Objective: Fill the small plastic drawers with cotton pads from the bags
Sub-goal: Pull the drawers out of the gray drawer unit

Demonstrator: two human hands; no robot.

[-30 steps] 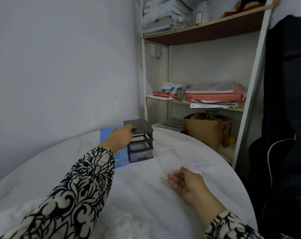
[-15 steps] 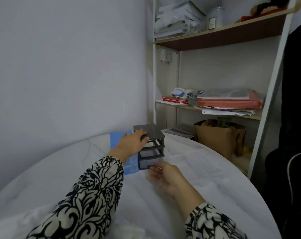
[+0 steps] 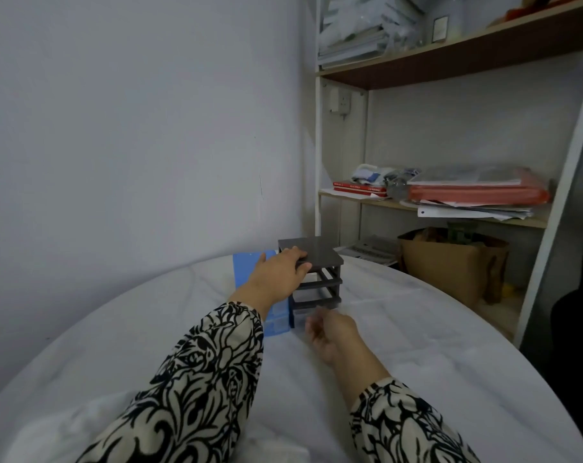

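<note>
While pressing the left grip (image 3: pixel 278 274) down on the top panel of the dark drawer unit (image 3: pixel 320 259), reaches the right grip (image 3: pixel 330 332) toward the unit's lowest drawer (image 3: pixel 302 312). Clasps the unit's front-left corner with the left grip, fingers laid over the panel and thumb against the edge below. Holds the right grip just in front of the unit, fingers curled at the lowest drawer's front; cannot tell through the blur whether clenched on that drawer or merely near it. Wears black-and-cream patterned sleeves (image 3: pixel 210 372) on both arms. Finds a blue drawer unit (image 3: pixel 276 317) touching the dark unit's left side, partly hidden behind the left wrist. Finds the dark unit standing upright toward the far edge of a round white surface (image 3: pixel 433 345). Makes out, well nearer than the unit and to its left, a whitish crumpled plastic bag (image 3: pixel 49 432), contents too blurred to name. Sees, beyond the unit and to its right, a shelf rack (image 3: pixel 450 61) with stacked papers and a brown paper bag (image 3: pixel 450 269) at its foot.
</note>
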